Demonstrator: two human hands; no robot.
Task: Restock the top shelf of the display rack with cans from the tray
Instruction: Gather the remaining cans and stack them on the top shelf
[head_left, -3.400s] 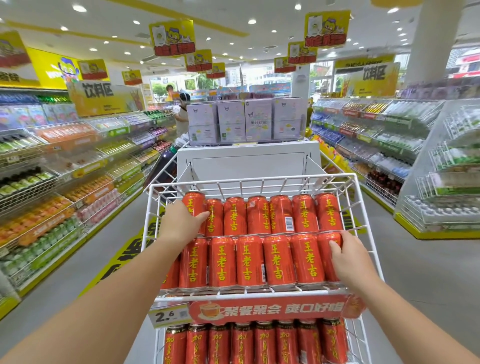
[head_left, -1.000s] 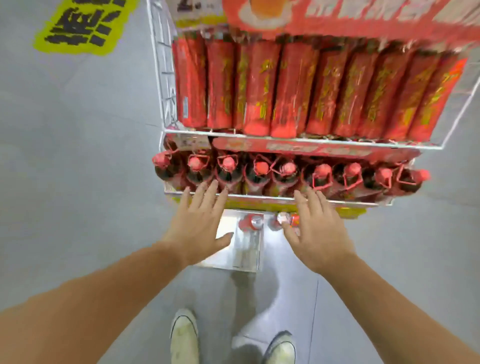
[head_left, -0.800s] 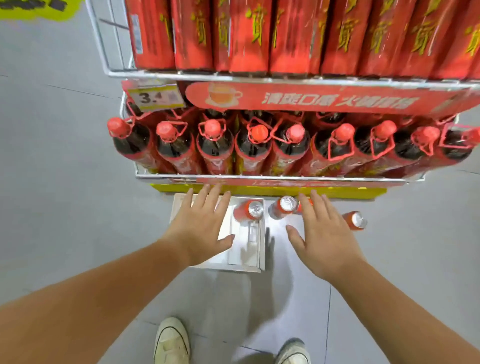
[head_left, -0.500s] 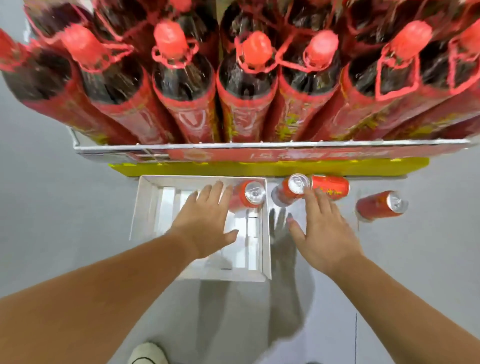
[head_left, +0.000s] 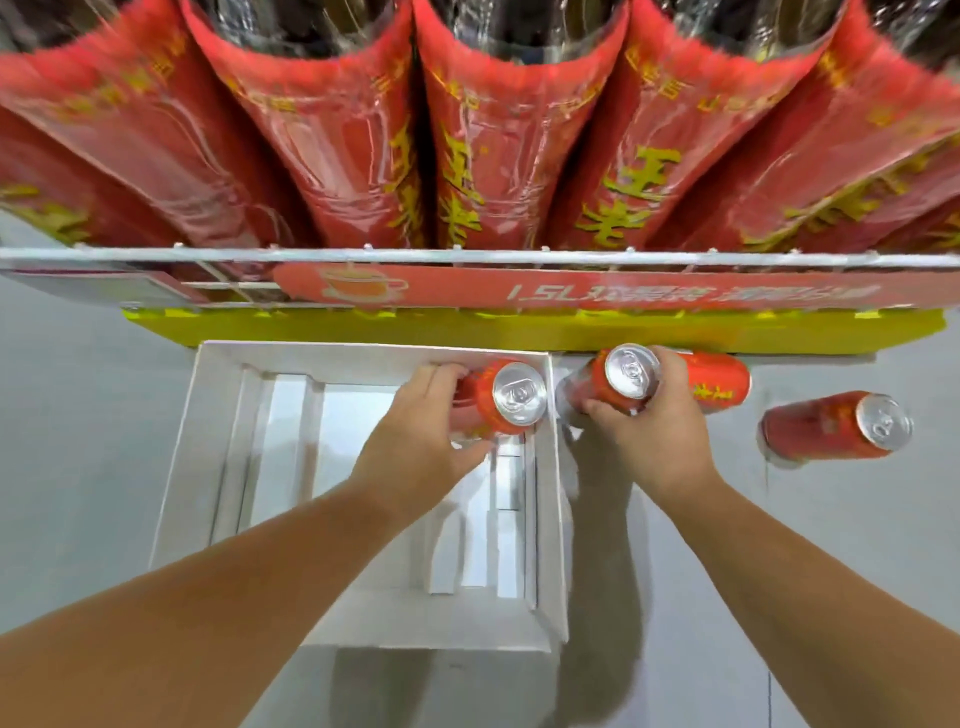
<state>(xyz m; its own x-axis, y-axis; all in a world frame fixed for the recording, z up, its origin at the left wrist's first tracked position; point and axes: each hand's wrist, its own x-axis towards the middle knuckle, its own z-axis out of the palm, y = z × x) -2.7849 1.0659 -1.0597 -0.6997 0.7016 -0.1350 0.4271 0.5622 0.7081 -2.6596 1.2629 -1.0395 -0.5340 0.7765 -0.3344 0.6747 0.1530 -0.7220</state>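
A white cardboard tray (head_left: 218, 447) lies on the floor in front of the display rack (head_left: 467, 255). My left hand (head_left: 415, 441) grips a red can (head_left: 506, 402) at the tray's far right corner. Just right of the tray, my right hand (head_left: 654, 431) grips a second red can (head_left: 618, 382) with its silver top facing me. A third can (head_left: 722, 384) lies on its side behind that hand. A fourth can (head_left: 831, 427) lies on the floor further right. The top shelf is out of view.
Large red-labelled bottles (head_left: 483, 156) fill the rack's bottom shelf right above the tray. A yellow base strip (head_left: 519, 332) runs under the shelf. Grey floor (head_left: 78, 441) surrounds the tray.
The view has dropped from the top shelf to the floor. Both hands reached down open and now each grips a can, the left in the tray, the right beside it.
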